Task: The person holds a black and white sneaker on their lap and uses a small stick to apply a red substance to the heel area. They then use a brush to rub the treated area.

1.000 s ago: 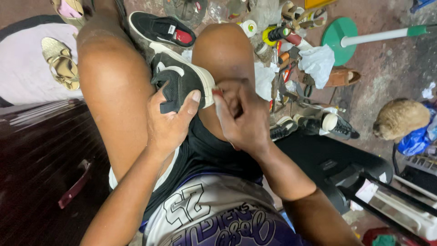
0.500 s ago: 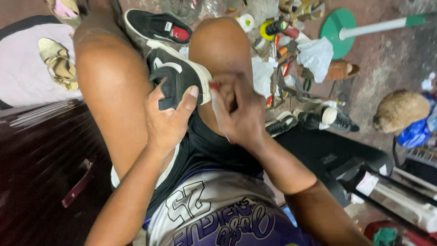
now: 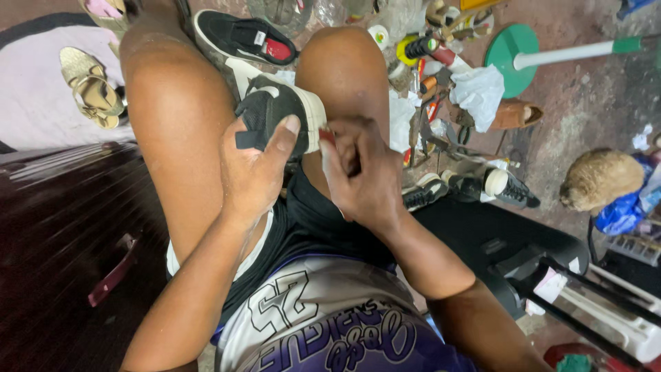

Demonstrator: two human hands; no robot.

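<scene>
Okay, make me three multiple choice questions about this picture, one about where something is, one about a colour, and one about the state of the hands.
1. Where is the black sneaker with the white sole that is being worked on?
A. between the person's knees
B. on the pale mat
C. under the dark wooden bench

2. What colour is the round disc on the white pole?
A. red
B. green
C. yellow

3. What is the left hand doing?
A. lying flat on the floor
B. holding a bottle
C. gripping the sneaker

Answers:
1 A, the sneaker sits between the two bare knees.
2 B, the disc on the floor at upper right is green.
3 C, its thumb presses on the sneaker while the right hand works, fingers pinched, at the sole edge.
</scene>
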